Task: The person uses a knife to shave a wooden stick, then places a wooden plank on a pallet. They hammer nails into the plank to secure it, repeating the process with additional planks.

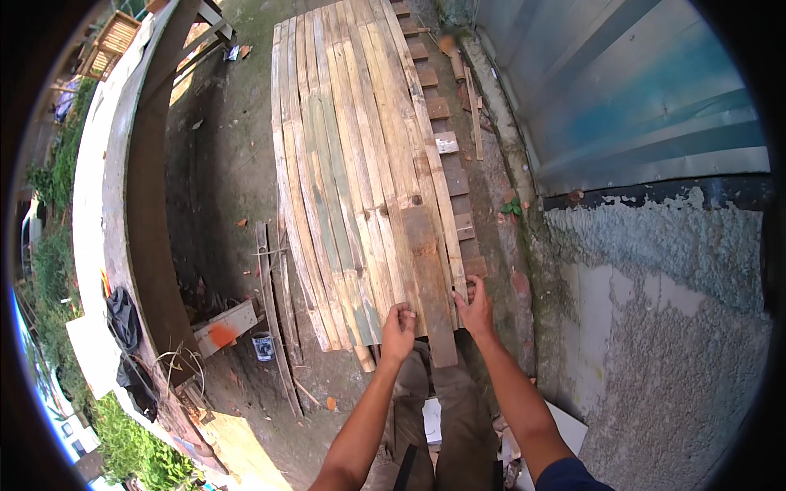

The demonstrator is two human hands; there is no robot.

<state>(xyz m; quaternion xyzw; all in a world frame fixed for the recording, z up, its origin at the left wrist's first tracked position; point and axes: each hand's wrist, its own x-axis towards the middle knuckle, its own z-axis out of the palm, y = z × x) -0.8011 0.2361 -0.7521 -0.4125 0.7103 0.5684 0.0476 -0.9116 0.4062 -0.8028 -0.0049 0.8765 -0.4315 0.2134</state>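
Observation:
A long panel of split bamboo slats (pixel 348 155) stretches away from me. Upon its near right part lies a brown wooden board (pixel 427 274), whose near end overhangs the panel toward my legs. My left hand (pixel 398 334) is at the panel's near edge, left of the board, its fingers curled over a slat end. To the right of the board, my right hand (pixel 475 308) has its thumb and fingers closed at the outermost slat's edge. A small dark spot shows by the right fingertips; what it is cannot be made out.
Short wooden crosspieces (pixel 458 182) stick out along the panel's right side. A rough wall (pixel 655 327) with blue metal sheeting (pixel 622 90) stands right. On the left are a paint can (pixel 263 345), a white block with an orange mark (pixel 225 327), loose strips (pixel 274 319) and a long raised ledge (pixel 123 164).

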